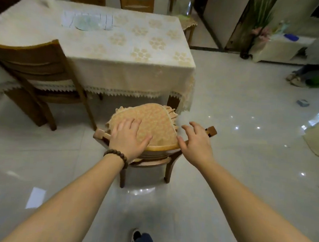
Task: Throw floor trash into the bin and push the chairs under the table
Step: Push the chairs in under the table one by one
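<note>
Head cam: the wooden chair (152, 158) sits just off the near right corner of the table (121, 66), with its back toward me and its seat facing the table. My left hand (128, 135) lies flat and relaxed across the top rail and the cushion (151, 118). My right hand (196, 141) hovers loose-fingered by the rail, gripping nothing. The rail runs left-right, with its right end skewed farther away. I'd grab both ends, swing the chair left clear of the table leg (173, 102), then push evenly.

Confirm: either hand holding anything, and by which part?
Nothing is gripped. The left hand lies open on the chair's top rail; the right hand is open beside that rail, contact unclear.
</note>
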`<state>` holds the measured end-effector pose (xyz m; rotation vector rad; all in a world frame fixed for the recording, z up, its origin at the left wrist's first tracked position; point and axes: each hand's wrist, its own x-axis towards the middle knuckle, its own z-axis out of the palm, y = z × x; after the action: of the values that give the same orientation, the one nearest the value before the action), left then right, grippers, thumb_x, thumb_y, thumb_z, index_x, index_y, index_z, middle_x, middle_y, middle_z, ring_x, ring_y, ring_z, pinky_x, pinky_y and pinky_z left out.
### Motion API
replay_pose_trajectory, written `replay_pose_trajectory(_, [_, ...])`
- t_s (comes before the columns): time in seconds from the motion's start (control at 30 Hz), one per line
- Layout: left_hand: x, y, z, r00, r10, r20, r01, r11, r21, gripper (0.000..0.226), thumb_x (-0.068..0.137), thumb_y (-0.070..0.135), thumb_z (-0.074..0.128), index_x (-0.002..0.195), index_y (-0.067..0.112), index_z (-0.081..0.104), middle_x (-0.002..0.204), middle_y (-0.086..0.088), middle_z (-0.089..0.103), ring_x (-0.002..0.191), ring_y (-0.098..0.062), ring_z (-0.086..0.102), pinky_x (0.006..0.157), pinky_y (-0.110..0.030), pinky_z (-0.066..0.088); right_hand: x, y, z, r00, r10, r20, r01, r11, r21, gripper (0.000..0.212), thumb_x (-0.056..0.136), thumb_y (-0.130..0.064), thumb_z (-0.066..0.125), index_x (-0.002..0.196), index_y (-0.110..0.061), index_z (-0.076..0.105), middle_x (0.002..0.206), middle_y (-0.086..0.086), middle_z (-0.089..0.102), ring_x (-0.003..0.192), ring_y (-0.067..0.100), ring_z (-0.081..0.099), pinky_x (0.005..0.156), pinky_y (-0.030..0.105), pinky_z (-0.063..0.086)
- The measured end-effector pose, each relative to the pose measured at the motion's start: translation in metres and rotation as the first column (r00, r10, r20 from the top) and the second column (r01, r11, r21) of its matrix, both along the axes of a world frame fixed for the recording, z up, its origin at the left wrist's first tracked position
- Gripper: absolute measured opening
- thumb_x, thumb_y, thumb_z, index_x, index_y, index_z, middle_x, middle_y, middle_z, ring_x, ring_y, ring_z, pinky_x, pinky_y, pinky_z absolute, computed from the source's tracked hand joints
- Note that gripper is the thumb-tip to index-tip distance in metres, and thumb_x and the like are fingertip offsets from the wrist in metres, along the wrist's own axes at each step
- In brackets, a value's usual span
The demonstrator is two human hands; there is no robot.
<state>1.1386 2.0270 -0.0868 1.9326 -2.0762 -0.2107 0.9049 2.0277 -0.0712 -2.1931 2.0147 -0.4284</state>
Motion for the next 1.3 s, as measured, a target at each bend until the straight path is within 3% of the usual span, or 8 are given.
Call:
replay_pose_trajectory(0.3, [-0.002, -0.013, -0.031, 0.934, -0.113, 0.338, 0.042, 0.977, 0.21, 0.106, 0.058, 0.095, 0.0, 0.132, 0.034, 0.045, 0.132, 0.006, 0.051, 0.12, -0.02, 0.042, 0.095, -0.041, 0.031, -0.03, -0.059, -0.028, 0.859, 0.43, -0.278, -0.358, 0.892, 0.275, 0.088, 0.076, -0.08, -0.004, 0.143, -0.032, 0.027, 0.155, -0.002, 0.025, 0.145, 0.021, 0.012, 0.114, 0.056, -0.002])
replay_pose_trajectory(0.37, [-0.002, -0.014, -0.032, 0.908, -0.163, 0.386, 0.065, 0.964, 0.256, 0.109, 0.052, 0.099, 0.003, 0.13, 0.035, 0.046, 0.128, 0.007, 0.054, 0.117, -0.02, 0.045, 0.094, -0.041, 0.031, -0.034, -0.064, -0.027, 0.79, 0.536, -0.298, -0.429, 0.83, 0.356, 0.093, 0.07, -0.088, 0.002, 0.138, -0.033, 0.033, 0.146, -0.003, 0.04, 0.135, 0.024, 0.034, 0.109, 0.054, 0.027])
replay_pose_trajectory(0.43, [-0.003, -0.015, -0.032, 0.892, -0.173, 0.418, 0.045, 0.953, 0.3, 0.099, 0.053, 0.097, 0.011, 0.123, 0.038, 0.049, 0.119, 0.008, 0.058, 0.109, -0.019, 0.05, 0.09, -0.04, 0.035, -0.037, -0.067, -0.026, 0.704, 0.618, -0.349, -0.474, 0.775, 0.417, 0.085, 0.067, -0.09, 0.023, 0.126, -0.03, 0.041, 0.121, -0.002, 0.058, 0.104, 0.026, 0.058, 0.078, 0.041, 0.05])
replay_pose_trajectory(0.5, [-0.006, -0.016, -0.032, 0.876, -0.154, 0.457, 0.013, 0.955, 0.297, 0.077, 0.063, 0.09, 0.024, 0.106, 0.035, 0.056, 0.098, 0.009, 0.062, 0.09, -0.017, 0.055, 0.082, -0.037, 0.041, -0.04, -0.072, -0.026, 0.626, 0.674, -0.392, -0.542, 0.737, 0.404, 0.051, 0.079, -0.066, 0.05, 0.11, -0.026, 0.047, 0.1, -0.001, 0.064, 0.083, 0.026, 0.061, 0.061, 0.035, 0.049])
replay_pose_trajectory(0.63, [-0.008, -0.013, -0.031, 0.877, -0.113, 0.468, 0.032, 0.984, 0.176, 0.063, 0.069, 0.082, 0.035, 0.099, 0.033, 0.059, 0.079, 0.008, 0.059, 0.077, -0.018, 0.058, 0.07, -0.034, 0.038, -0.038, -0.076, -0.019, 0.609, 0.712, -0.35, -0.623, 0.702, 0.345, 0.006, 0.087, -0.027, 0.056, 0.086, -0.02, 0.055, 0.083, 0.004, 0.065, 0.065, 0.024, 0.053, 0.052, 0.03, 0.031])
replay_pose_trajectory(0.73, [-0.008, -0.014, -0.031, 0.864, -0.124, 0.488, 0.054, 0.986, 0.156, 0.062, 0.07, 0.082, 0.035, 0.094, 0.032, 0.063, 0.076, 0.008, 0.059, 0.074, -0.017, 0.059, 0.068, -0.032, 0.037, -0.038, -0.078, -0.016, 0.607, 0.713, -0.351, -0.639, 0.701, 0.318, 0.002, 0.087, -0.021, 0.056, 0.086, -0.019, 0.056, 0.084, 0.003, 0.064, 0.063, 0.02, 0.042, 0.053, 0.029, 0.027])
replay_pose_trajectory(0.97, [0.0, -0.028, -0.027, 0.873, -0.08, 0.481, 0.045, 0.995, 0.084, 0.061, 0.066, 0.085, 0.039, 0.059, 0.028, 0.061, 0.055, 0.012, 0.054, 0.052, -0.013, 0.055, 0.057, -0.026, 0.034, -0.03, -0.104, -0.003, 0.544, 0.74, -0.396, -0.63, 0.672, 0.39, 0.009, 0.089, -0.025, 0.052, 0.095, -0.022, 0.058, 0.085, 0.003, 0.065, 0.074, 0.024, 0.06, 0.054, 0.03, 0.033])
replay_pose_trajectory(1.3, [0.064, -0.116, -0.023, 0.857, -0.145, 0.494, 0.108, 0.989, 0.102, 0.062, 0.067, 0.087, 0.029, 0.061, 0.028, 0.049, 0.058, 0.013, 0.039, 0.059, -0.014, 0.055, 0.059, -0.028, 0.027, 0.031, -0.178, -0.005, 0.57, 0.707, -0.418, -0.575, 0.707, 0.412, 0.014, 0.09, -0.031, 0.049, 0.099, -0.022, 0.056, 0.087, 0.003, 0.063, 0.076, 0.024, 0.059, 0.059, 0.032, 0.038])
